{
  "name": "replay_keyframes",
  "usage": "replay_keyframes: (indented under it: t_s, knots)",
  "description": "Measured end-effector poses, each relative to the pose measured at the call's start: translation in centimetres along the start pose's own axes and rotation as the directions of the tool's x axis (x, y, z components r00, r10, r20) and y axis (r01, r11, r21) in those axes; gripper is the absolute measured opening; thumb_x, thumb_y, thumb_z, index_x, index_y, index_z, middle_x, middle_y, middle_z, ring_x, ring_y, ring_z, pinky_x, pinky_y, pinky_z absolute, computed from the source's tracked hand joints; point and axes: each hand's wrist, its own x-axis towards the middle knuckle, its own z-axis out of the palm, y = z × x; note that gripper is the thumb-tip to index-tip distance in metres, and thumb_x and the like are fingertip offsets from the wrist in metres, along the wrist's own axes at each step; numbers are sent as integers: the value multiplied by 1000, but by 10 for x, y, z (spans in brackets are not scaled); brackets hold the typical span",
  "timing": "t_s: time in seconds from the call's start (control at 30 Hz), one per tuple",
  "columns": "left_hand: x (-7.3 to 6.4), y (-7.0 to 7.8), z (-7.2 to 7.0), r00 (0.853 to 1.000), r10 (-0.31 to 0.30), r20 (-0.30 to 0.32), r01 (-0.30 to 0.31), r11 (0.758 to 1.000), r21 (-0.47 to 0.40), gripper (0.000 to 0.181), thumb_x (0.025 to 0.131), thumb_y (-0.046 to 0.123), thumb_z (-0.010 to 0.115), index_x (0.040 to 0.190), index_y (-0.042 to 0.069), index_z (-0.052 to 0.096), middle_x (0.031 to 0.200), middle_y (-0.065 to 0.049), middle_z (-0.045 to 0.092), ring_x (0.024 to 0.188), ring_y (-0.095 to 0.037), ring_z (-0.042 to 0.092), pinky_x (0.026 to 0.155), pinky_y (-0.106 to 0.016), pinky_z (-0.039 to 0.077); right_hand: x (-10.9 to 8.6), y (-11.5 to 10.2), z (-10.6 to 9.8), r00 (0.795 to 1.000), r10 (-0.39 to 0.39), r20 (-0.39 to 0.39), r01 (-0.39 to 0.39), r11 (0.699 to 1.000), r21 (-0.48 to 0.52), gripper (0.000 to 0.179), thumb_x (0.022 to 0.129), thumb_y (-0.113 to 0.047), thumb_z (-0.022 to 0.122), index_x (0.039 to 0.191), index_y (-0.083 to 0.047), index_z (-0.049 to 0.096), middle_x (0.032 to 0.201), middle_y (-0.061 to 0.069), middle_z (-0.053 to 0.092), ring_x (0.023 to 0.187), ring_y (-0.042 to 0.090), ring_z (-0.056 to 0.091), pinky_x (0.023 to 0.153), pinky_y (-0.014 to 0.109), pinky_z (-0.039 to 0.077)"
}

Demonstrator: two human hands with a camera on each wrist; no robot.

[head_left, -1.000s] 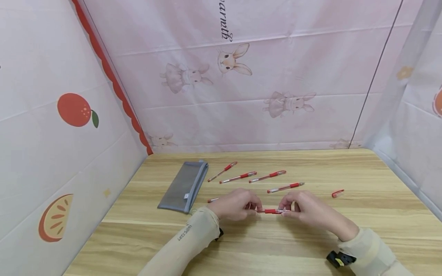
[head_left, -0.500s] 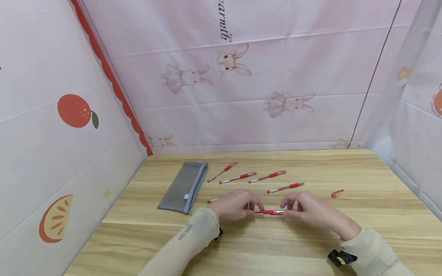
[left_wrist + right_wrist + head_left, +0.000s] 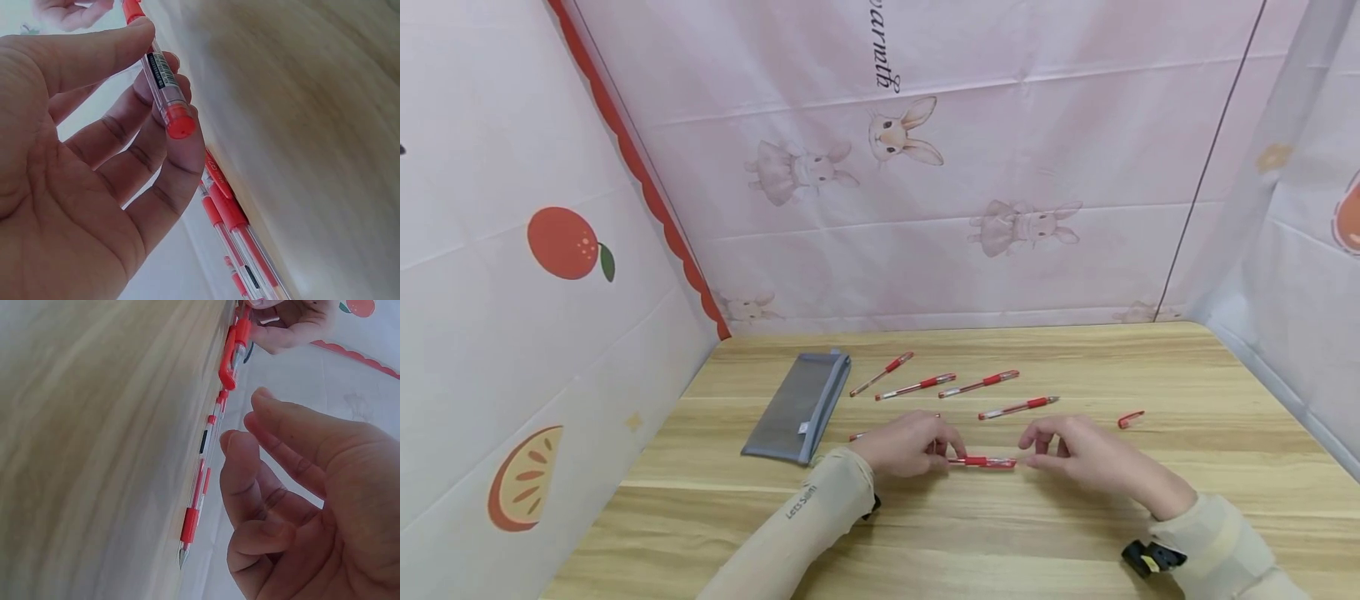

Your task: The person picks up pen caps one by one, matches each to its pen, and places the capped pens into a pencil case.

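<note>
In the head view, a red gel pen [image 3: 982, 462] lies level just over the wooden table, its cap on the right end. My left hand [image 3: 906, 446] pinches its rear end between thumb and fingers; the left wrist view shows the barrel and barcode label of this gel pen [image 3: 161, 78] up close. Right of the cap, apart from it, my right hand [image 3: 1086, 458] holds nothing, its fingers loosely bent. Beyond the hands lies an uncapped red gel pen [image 3: 1018, 407] with its tip bare. A loose red cap [image 3: 1131, 419] rests farther right.
Several capped red pens [image 3: 917, 387] lie across the back of the table [image 3: 1000, 542]. Another pen [image 3: 859, 435] is partly hidden behind my left hand. A grey mesh zip pouch [image 3: 793, 406] lies at the left. Printed cloth walls [image 3: 880, 267] stand around the table.
My right hand has let go of the pen's cap end and drawn back to the right. The pen has shifted slightly left in my left hand, which stays nearly in place.
</note>
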Motion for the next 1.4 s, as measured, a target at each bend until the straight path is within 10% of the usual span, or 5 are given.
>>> replay_keyframes:
  t_s: [1.4]
  knots:
    - [-4,-9,-3,997,-70,17,71,997,-40,18,99,17,79,115,27,79,89,13,65,80,-4,55,74,-18,49,-14,10,-10,998,59,-2,-59,997,42,16,103,-26,74,113,-15,75,91,-7,66,64,1,55,59,24,50]
